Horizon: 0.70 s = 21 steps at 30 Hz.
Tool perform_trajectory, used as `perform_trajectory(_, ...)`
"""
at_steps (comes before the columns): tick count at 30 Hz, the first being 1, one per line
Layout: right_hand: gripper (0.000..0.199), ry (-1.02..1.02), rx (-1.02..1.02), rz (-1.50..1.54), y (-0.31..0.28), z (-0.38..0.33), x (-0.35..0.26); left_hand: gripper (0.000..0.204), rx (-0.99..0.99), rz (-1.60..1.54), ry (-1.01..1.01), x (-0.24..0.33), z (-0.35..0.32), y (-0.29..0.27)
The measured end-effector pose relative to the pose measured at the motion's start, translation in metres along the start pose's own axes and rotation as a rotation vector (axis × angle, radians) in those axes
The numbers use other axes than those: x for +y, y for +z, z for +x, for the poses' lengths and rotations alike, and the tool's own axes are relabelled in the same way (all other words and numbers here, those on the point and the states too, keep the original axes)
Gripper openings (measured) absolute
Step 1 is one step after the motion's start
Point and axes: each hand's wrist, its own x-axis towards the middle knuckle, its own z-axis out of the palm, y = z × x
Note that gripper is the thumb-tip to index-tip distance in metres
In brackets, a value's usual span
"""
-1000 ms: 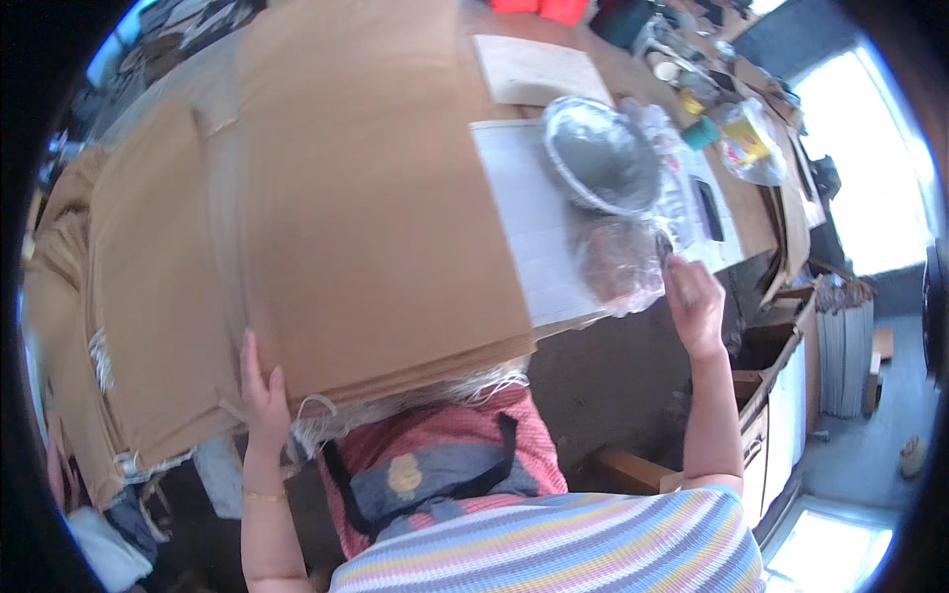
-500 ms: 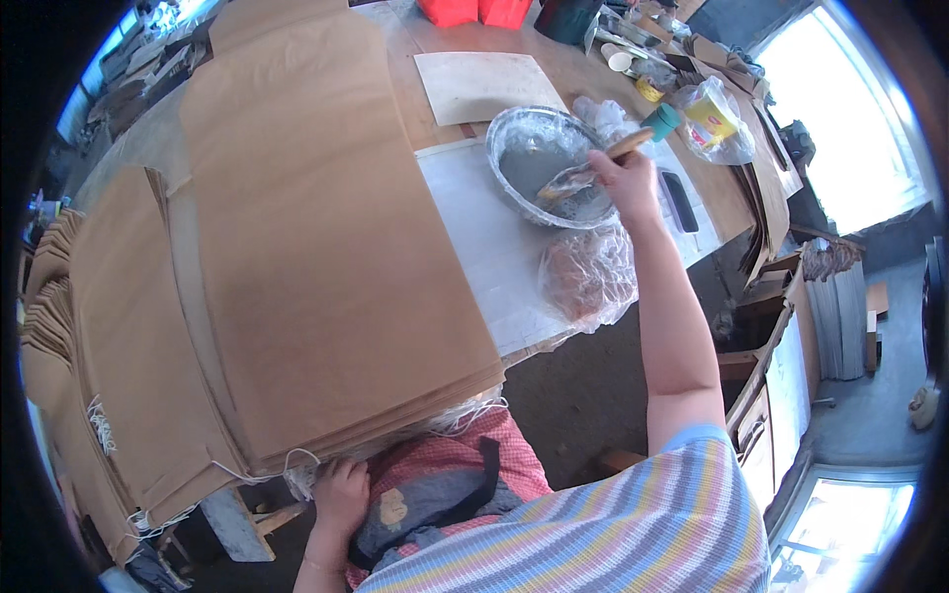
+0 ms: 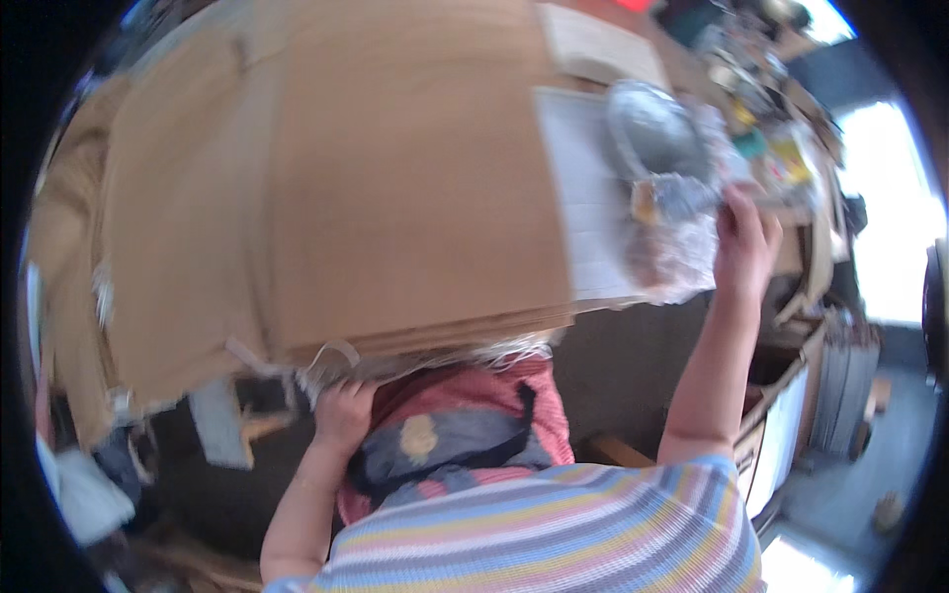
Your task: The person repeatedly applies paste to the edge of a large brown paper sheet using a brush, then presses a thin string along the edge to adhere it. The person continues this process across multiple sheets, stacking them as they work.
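Note:
My right hand [image 3: 746, 237] is closed round a brush [image 3: 677, 198] with a tan tip and clear plastic wrapped about it. The brush is held above the near rim of a round bowl [image 3: 615, 133] of greyish paste. Below it lies a crumpled clear plastic bag [image 3: 682, 262] with something pinkish-brown inside. My left hand [image 3: 346, 415] rests at the near edge of a tall stack of brown paper sheets [image 3: 425, 188], beside white string [image 3: 336, 351]. Its fingers are curled in, and whatever they grip is hidden. Motion blurs the picture.
More brown paper [image 3: 178, 227] lies to the left, tied with string. A white sheet [image 3: 583, 198] lies under the bowl. Behind it are a pale board [image 3: 603, 44], a green-capped container [image 3: 749, 145] and a yellow package in plastic [image 3: 796, 158]. An open wooden drawer unit [image 3: 781, 385] stands at right.
The brush has come out of the bowl toward me, its tip now over the near rim. My view has swung, shifting the scene to the right. My left hand stays at the stack's edge.

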Motion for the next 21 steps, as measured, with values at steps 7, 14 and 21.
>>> perform_trajectory(7, 0.019, -0.411, -0.896, -0.186, 0.141, -0.131, -0.005, 0.006, 0.183, -0.631, -0.125, 0.029, 0.005, -0.048)
perform_trajectory(14, 0.016, -0.461, -0.996, -0.22, 0.2, -0.142, 0.002, 0.004, 0.274, 0.046, -0.111, 0.018, 0.029, -0.098)
perform_trajectory(21, 0.013, -0.313, -0.946, -0.279, 0.206, -0.152, -0.011, 0.007, 0.118, 0.165, -0.083, 0.004, 0.035, -0.079)
